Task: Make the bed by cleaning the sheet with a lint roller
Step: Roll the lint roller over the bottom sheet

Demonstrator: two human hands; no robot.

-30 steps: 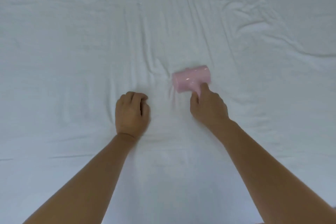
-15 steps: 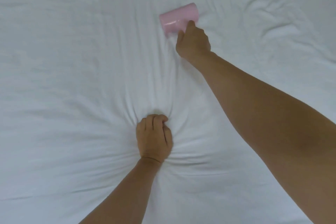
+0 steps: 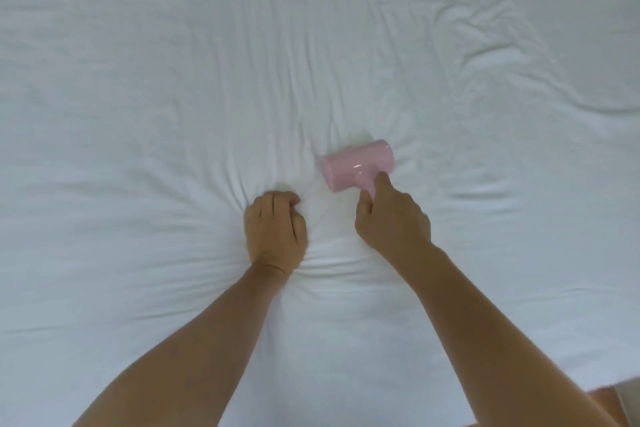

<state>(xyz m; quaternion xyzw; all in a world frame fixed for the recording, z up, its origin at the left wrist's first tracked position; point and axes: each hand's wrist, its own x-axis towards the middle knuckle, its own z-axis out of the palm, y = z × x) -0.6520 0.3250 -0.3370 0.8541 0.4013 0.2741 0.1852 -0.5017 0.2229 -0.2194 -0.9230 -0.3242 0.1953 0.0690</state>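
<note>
While the left hand (image 3: 275, 232) presses down on the sheet (image 3: 138, 114), its fingers (image 3: 277, 199) are curled tight into a fist, knuckles up, with the tips tucked under against the cloth. Whether they pinch a fold of cloth underneath cannot be told. Creases fan out from this fist on all sides, and the sheet dips around the wrist.

Just beside it, the right hand (image 3: 393, 222) is closed around the handle of the roller (image 3: 358, 164) — the handle is almost wholly hidden in the grip, with only a short pink stub showing between thumb and forefinger. The forefinger (image 3: 382, 180) lies stretched along the top of the stub, its tip touching the place where the handle meets the drum; the thumb rests along the left side of the stub, and the other fingers are folded under, out of sight.

The roller's pink drum lies crosswise on the sheet, a little tilted so its right end sits farther from the person than its left. It rests on the cloth just beyond the right hand and up and to the right of the left fist — near it, not touching. Small wrinkles gather around the drum. Both forearms are bare and reach in from the lower edge.
</note>
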